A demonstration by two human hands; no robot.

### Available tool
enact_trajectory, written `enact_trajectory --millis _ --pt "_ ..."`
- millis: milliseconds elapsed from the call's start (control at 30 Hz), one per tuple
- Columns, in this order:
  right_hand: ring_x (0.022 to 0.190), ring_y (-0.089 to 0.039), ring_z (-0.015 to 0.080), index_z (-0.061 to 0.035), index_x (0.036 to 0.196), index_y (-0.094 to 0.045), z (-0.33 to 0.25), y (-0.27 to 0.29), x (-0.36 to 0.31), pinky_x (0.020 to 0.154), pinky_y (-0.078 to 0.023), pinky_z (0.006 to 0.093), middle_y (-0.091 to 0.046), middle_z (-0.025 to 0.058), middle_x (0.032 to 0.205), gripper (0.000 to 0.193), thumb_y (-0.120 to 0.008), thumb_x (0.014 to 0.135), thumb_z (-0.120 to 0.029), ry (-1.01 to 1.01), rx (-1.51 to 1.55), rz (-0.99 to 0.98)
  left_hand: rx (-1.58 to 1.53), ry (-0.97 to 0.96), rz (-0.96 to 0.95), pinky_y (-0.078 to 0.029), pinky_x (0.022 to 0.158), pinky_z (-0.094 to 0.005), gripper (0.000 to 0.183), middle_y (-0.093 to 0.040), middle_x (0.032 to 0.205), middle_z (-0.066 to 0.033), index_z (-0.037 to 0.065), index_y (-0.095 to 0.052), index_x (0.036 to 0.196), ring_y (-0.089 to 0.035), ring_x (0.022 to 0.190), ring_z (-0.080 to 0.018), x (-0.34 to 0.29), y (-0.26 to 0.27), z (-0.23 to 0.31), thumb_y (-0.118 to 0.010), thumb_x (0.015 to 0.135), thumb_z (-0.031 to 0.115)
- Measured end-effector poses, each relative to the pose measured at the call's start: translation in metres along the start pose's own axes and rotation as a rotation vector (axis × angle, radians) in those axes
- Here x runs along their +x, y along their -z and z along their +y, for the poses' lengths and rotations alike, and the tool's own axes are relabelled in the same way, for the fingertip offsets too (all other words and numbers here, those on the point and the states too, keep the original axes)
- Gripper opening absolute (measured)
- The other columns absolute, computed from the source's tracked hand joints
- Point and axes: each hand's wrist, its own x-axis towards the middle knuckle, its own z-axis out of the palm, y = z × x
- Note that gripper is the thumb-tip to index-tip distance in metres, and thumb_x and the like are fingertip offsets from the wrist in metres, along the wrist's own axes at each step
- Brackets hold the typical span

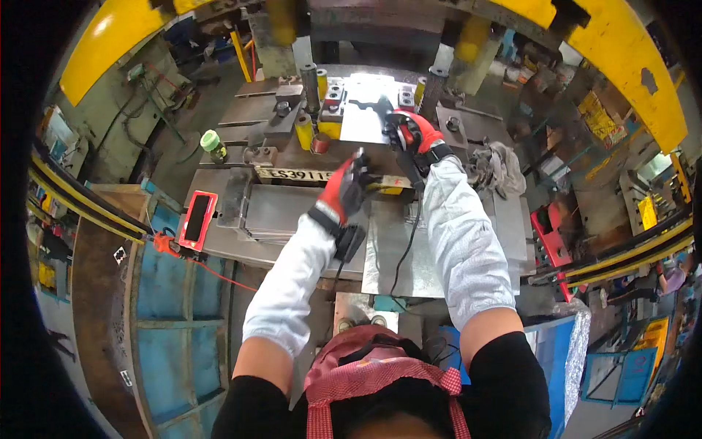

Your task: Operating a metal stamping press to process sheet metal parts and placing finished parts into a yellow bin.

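A: Where is the shiny metal sheet (364, 127)?
B: In the press, between two blocks with round holes, the left block (333, 97) and the right block (406, 96). A dark, irregular shape crosses its upper half; I can't tell whether that is an opening.
A: And the hands?
B: The right hand (414, 134), in a red and black glove, is at the sheet's lower right edge with its fingers bent. Whether it grips the sheet, I cannot tell. The left hand (344, 189), gloved alike, is nearer the body, partly curled and blurred at the fingertips; I cannot tell whether it holds anything.
A: What's close by?
B: A small reddish cup (319, 143) is just beside a yellow post (303, 132), left of the sheet. Nearer the person, a stack of grey sheets (281, 212) lies on the counter (232, 245), left of a pale flat sheet (398, 256).
A: Further out?
B: A red-framed dark panel (197, 219) lies at the counter's left end, with a green-capped bottle (212, 145) beyond it. A crumpled grey rag (499, 167) lies to the right. Below, on the left, is a blue panelled frame (170, 289); yellow machine parts (110, 44) arch overhead.
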Motion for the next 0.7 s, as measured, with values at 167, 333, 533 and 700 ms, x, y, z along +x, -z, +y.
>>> enact_trajectory --millis 167,333,533,700 --pt "0.068 -0.058 0.0127 -0.0051 0.106 -0.056 0.013 -0.049 -0.122 0.056 -0.045 0.0252 -0.06 0.0031 0.082 0.024 -0.057 0.083 -0.012 0.26 -0.178 0.168 -0.165 0.013 0.258 -0.05 0.075 -0.0373 0.035 -0.062 0.098 -0.0108 0.007 -0.052 0.111 -0.061 0.082 -0.0251 0.01 -0.031 0.036 -0.05 0.088 0.033" --pt "0.054 -0.05 0.0107 -0.0033 0.124 -0.043 0.055 -0.038 -0.264 0.049 -0.042 0.0249 -0.059 0.0076 0.081 0.043 -0.053 0.083 -0.009 0.007 0.027 0.363 -0.225 -0.076 0.358 -0.049 0.082 -0.0431 0.035 -0.06 0.103 -0.014 0.003 -0.05 0.113 -0.06 0.09 -0.0313 0.037 -0.003 0.031 -0.047 0.09 0.03" --pt "0.054 -0.053 0.0116 -0.0028 0.12 -0.047 0.157 -0.017 -0.304 0.046 -0.044 0.0264 -0.06 0.0075 0.08 0.04 -0.055 0.082 -0.013 -0.203 0.184 0.549 0.047 -0.297 0.333 -0.051 0.076 -0.0369 0.036 -0.061 0.095 -0.0136 0.001 -0.049 0.111 -0.062 0.082 -0.0242 0.001 -0.032 0.034 -0.056 0.087 0.027" --pt "0.041 -0.042 0.0069 -0.0069 0.116 -0.05 0.157 -0.009 -0.296 0.038 -0.036 0.0223 -0.058 0.0051 0.072 0.032 -0.054 0.084 -0.013 -0.179 0.046 0.672 0.714 -0.361 0.564 -0.047 0.074 -0.034 0.023 -0.062 0.081 -0.013 -0.002 -0.06 0.093 -0.061 0.081 -0.0205 -0.101 -0.064 0.096 -0.061 0.073 0.009"
